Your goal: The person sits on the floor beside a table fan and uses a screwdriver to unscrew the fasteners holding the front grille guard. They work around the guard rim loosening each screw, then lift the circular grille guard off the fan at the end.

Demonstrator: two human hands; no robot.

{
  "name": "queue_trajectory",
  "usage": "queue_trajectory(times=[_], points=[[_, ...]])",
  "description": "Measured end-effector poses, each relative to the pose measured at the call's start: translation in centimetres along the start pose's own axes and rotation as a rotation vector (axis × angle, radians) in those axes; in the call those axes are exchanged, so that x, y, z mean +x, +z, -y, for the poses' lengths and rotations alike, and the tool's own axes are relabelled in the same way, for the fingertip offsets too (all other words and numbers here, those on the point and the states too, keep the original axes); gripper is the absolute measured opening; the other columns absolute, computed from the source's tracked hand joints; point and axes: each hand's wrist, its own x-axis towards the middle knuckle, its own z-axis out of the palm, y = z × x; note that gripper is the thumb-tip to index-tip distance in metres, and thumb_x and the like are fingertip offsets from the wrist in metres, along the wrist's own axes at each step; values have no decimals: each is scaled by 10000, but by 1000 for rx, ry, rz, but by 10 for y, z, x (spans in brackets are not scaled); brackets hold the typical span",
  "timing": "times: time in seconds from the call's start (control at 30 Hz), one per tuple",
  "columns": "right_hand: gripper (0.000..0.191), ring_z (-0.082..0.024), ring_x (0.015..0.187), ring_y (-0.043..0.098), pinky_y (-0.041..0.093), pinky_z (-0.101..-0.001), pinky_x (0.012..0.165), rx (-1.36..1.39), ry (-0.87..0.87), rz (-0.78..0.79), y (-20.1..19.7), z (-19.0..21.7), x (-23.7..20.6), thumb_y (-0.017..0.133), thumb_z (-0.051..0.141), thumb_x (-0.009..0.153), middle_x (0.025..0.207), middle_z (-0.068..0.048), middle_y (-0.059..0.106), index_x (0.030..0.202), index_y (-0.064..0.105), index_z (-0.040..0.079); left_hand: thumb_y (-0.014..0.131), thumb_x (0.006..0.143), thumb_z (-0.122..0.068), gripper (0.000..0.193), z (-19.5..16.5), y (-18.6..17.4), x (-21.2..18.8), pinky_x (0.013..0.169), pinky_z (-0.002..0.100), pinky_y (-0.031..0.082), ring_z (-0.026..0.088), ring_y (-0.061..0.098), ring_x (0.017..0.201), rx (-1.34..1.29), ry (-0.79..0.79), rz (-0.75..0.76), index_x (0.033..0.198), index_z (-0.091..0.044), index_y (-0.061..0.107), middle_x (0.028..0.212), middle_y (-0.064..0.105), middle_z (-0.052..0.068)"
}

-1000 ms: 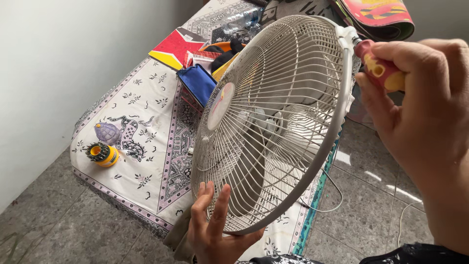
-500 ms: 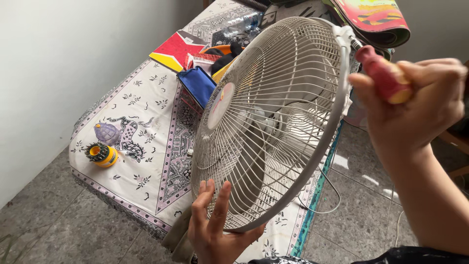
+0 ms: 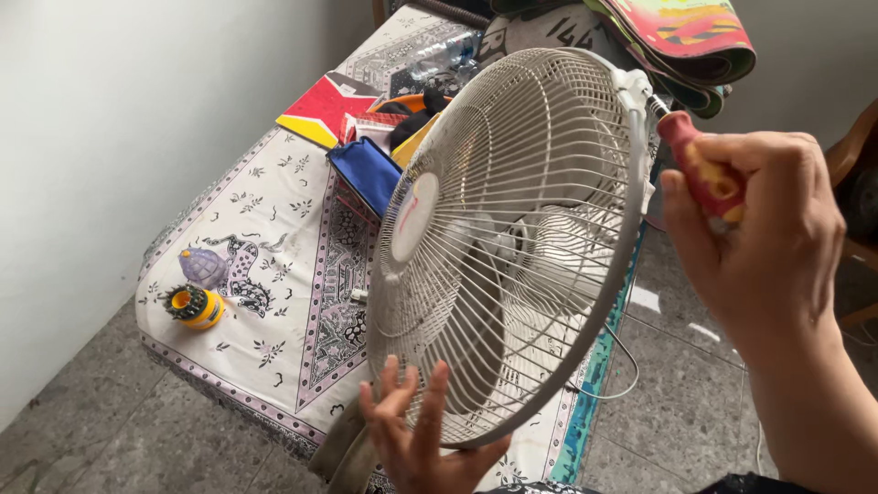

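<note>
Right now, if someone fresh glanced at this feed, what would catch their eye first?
The big white fan fills the middle of the view, its wire grille tilted over a patterned cloth. The right hand grips a red and yellow screwdriver with its tip at the grille's upper right rim, while the left hand is spread against the grille's lower edge. To the left on the cloth sits a small yellow bit holder.

Plain pale wall [image 3: 110, 137] on left. Floor [image 3: 119, 439] of grey speckled stone tiles. Low table under a white cloth [image 3: 274, 274] with dark printed pattern. Wooden chair edge [image 3: 855, 151] at right. Soft, even daylight.
</note>
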Motion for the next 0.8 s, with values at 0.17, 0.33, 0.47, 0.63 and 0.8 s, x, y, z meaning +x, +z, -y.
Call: queue_trajectory(times=[0.17,0.33,0.47,0.63,0.8], points=[[256,-210,768,563,466,-286,665,20,93,-46,1,-1,-12,689,66,861,881,-133,547,1005,486,9,749,583,-471,725,-5,23,-15,921,529,388,399,382,1124,-227,10,26,1155,-139,451,1008,325,126],[219,-197,798,598,484,-267,692,89,164,-45,-14,-15,-24,679,54,888,928,-112,574,999,493,21,733,597,-467,751,-13,27,-21,929,534,374,425,326,1170,-237,16,66,1148,-98,380,1175,294,223],[248,-227,741,586,466,-311,647,51,142,-31,-18,-18,-19,681,39,814,861,-115,573,982,499,15,727,589,-434,754,-13,27,-16,967,553,359,366,376,1193,-187,88,60,1141,-74,361,1259,355,192],[231,-218,713,581,458,-304,637,-65,22,-15,-22,-10,-10,676,69,859,789,-95,567,984,485,28,748,567,-418,807,-13,27,-16,963,542,367,368,354,1187,-178,97,84,1178,-58,362,1192,358,184],[228,-214,570,559,433,-315,506,-49,108,50,-19,-4,-7,688,82,828,636,-89,539,868,480,-4,748,571,-432,814,-12,27,-22,962,561,360,380,345,1191,-153,80,102,1185,-61,363,1180,356,182]])
